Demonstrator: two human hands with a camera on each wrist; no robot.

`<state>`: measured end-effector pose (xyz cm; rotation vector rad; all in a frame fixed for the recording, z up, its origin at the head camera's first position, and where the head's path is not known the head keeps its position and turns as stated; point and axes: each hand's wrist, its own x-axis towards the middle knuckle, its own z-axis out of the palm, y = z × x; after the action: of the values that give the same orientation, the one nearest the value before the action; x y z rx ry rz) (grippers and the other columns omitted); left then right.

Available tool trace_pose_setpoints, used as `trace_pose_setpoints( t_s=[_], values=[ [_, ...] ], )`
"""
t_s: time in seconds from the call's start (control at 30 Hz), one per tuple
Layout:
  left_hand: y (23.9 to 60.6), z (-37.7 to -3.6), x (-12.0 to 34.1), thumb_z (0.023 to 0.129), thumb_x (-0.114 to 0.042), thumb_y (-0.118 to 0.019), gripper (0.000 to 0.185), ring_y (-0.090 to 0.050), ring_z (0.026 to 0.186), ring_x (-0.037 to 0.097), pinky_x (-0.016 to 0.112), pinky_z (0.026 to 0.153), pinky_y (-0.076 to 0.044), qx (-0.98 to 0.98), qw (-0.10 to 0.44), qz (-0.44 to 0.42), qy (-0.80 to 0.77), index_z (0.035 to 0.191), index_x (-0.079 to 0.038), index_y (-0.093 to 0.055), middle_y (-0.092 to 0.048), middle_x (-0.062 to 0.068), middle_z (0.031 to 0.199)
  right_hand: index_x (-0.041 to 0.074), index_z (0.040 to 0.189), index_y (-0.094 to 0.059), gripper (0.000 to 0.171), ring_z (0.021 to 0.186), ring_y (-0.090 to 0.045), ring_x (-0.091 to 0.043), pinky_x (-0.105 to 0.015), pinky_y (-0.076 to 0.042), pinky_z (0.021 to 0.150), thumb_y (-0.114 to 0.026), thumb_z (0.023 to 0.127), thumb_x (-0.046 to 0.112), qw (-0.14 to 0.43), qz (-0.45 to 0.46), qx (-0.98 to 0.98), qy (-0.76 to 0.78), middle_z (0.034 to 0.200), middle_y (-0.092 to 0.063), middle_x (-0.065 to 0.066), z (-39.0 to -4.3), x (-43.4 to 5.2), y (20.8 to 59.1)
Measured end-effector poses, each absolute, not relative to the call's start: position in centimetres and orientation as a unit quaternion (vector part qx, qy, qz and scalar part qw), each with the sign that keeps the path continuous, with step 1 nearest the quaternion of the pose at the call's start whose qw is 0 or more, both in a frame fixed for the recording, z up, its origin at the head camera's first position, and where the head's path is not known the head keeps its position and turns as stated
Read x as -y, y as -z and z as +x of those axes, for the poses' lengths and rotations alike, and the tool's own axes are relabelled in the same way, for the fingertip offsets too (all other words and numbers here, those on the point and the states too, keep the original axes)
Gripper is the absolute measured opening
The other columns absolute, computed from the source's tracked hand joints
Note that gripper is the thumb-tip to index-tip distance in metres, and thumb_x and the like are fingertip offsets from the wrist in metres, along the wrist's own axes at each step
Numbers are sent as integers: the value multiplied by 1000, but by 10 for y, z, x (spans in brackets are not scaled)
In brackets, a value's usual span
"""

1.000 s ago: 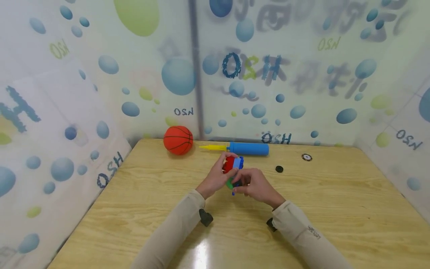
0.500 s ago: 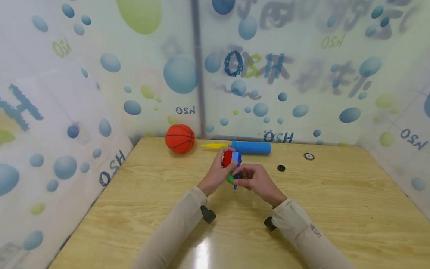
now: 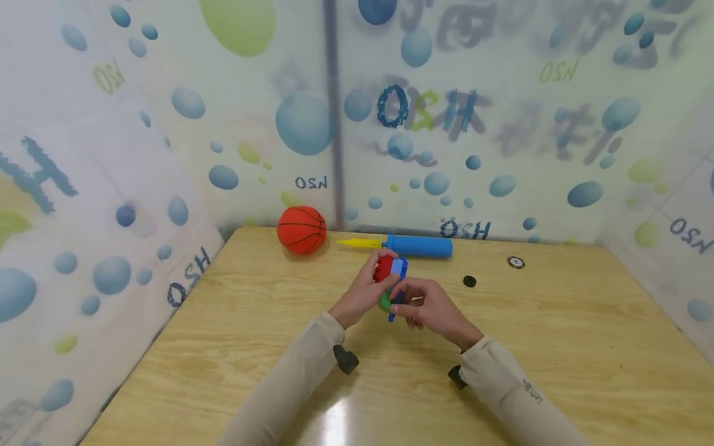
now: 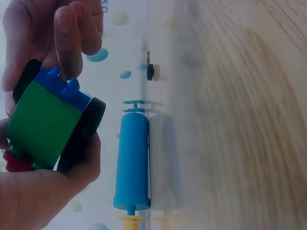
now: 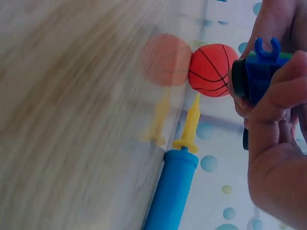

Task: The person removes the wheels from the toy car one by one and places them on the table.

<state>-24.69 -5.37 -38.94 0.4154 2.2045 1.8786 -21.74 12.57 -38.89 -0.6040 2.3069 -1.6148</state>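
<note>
Both hands hold a toy car [image 3: 392, 277] above the table [image 3: 223, 322]. The left hand [image 3: 362, 294] has its grip clamped round the toy's body, and the right hand [image 3: 429, 306] pinches its blue end. A pump [image 3: 415, 246] and a ball [image 3: 302, 230] lie behind.

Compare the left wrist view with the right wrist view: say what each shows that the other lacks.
Only the left wrist view shows the toy's green underside, its black wheel and a small black disc by the wall. Only the right wrist view shows the orange ball. Both show the blue pump and the wooden table.
</note>
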Motion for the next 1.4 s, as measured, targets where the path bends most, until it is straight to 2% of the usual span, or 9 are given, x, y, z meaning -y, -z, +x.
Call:
trace_pose_setpoints(
  t_s=[0.13,0.27,0.43,0.73,0.9,1.07,1.2,1.4],
  values=[
    [390,-246,53,104,-16,-52,38,-49,122,32,35,92,-49,-749,113,144,-637,139,-27,-41,-43,14,143,4,108,-64,20,56,-62,-31,-32,-49,50,-71,93,16,135,-220,-805,533,82,-65,-19,-219,-128,388],
    [389,-245,54,104,-15,-52,38,-48,126,33,38,95,-50,-750,118,148,-633,138,-28,-42,-42,13,145,5,108,-64,21,55,-60,-20,-34,-52,52,-71,94,18,149,-227,-800,536,80,-65,-12,-221,-130,388],
    [388,-245,57,104,-13,-53,38,-48,125,32,36,93,-51,-751,127,164,-627,137,-30,-44,-44,12,142,2,109,-63,20,53,-56,-16,-35,-53,54,-69,95,15,159,-234,-776,563,78,-62,-9,-218,-129,390],
    [387,-244,56,103,-15,-54,38,-47,126,31,35,93,-50,-743,138,157,-636,137,-29,-45,-43,11,143,1,107,-65,19,52,-53,-13,-35,-53,53,-71,92,11,132,-233,-779,567,75,-60,-11,-212,-126,389],
    [389,-245,54,103,-16,-54,37,-48,126,31,38,96,-51,-746,143,154,-632,137,-28,-44,-42,11,145,3,105,-67,17,50,-53,-14,-35,-53,51,-74,90,9,112,-226,-790,558,72,-60,-10,-210,-127,391],
    [392,-244,52,103,-16,-55,38,-49,125,31,42,101,-50,-758,145,143,-619,137,-28,-43,-43,11,144,3,102,-69,15,48,-56,-27,-38,-53,49,-75,88,8,94,-234,-798,547,69,-60,-12,-208,-127,394],
    [393,-245,51,103,-15,-55,39,-49,124,31,42,100,-51,-761,144,142,-616,138,-27,-43,-44,11,143,5,100,-69,14,48,-57,-37,-38,-53,47,-75,87,6,71,-243,-808,533,67,-59,-12,-206,-126,394],
    [394,-246,50,103,-13,-54,39,-50,123,31,43,100,-51,-763,143,144,-614,138,-26,-44,-43,12,144,7,97,-69,15,45,-57,-23,-29,-51,46,-78,85,7,43,-249,-829,500,66,-58,-8,-207,-124,395]
  ],
)
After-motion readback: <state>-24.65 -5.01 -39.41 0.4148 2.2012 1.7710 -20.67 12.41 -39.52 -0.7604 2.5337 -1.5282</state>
